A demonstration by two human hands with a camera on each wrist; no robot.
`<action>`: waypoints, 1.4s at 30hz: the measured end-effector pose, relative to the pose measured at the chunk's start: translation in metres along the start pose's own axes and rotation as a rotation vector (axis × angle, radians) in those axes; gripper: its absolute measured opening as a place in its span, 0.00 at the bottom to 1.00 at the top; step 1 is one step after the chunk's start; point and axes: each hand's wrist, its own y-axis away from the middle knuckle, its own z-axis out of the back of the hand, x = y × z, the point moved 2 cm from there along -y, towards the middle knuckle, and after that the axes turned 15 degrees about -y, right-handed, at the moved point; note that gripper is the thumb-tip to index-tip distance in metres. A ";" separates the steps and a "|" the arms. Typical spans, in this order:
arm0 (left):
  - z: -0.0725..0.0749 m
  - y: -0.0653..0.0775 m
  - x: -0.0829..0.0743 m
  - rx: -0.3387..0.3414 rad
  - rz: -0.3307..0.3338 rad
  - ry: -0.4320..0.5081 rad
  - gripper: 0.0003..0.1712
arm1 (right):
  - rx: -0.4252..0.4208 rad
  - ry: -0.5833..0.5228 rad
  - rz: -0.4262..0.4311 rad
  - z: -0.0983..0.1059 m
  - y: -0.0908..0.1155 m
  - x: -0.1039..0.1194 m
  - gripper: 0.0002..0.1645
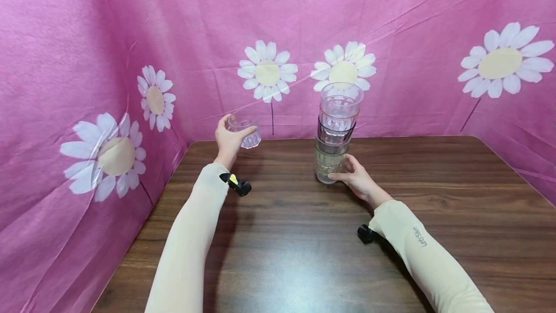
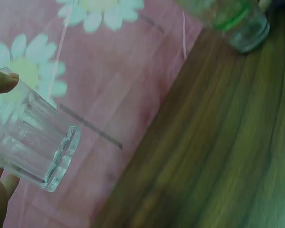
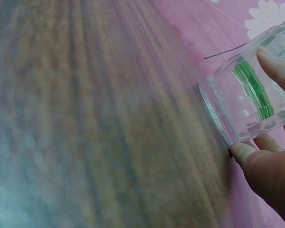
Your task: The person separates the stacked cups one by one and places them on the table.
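Near the table's far left, my left hand (image 1: 229,141) holds a clear drinking glass (image 1: 252,138) between thumb and fingers, above the table. Its thick faceted base (image 2: 61,161) points right and down in the left wrist view. Farther right stands a tall stack of nested glasses (image 1: 334,134), with clear ones on top, a dark grey one midway and a green-tinted one lower down. My right hand (image 1: 357,180) grips the lowest, clear glass (image 3: 223,102), thumb on the near side. Through its wall shows the green base (image 3: 254,90) of the glass inside.
The brown wood-grain table (image 1: 286,235) reaches back to a pink cloth (image 1: 195,37) printed with white daisies. That cloth also hangs along the left and right sides. A black wrist camera (image 1: 239,186) sits on the left sleeve, another (image 1: 366,234) on the right.
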 end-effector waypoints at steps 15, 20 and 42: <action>0.032 -0.003 0.057 -0.100 0.093 -0.061 0.50 | -0.018 0.008 -0.011 0.002 -0.002 -0.001 0.38; 0.042 -0.003 0.070 -0.126 0.106 -0.084 0.49 | -0.023 0.014 -0.013 0.003 -0.003 -0.001 0.38; 0.065 0.008 0.112 -0.188 0.157 -0.043 0.48 | -0.011 0.003 0.004 0.004 -0.002 -0.002 0.37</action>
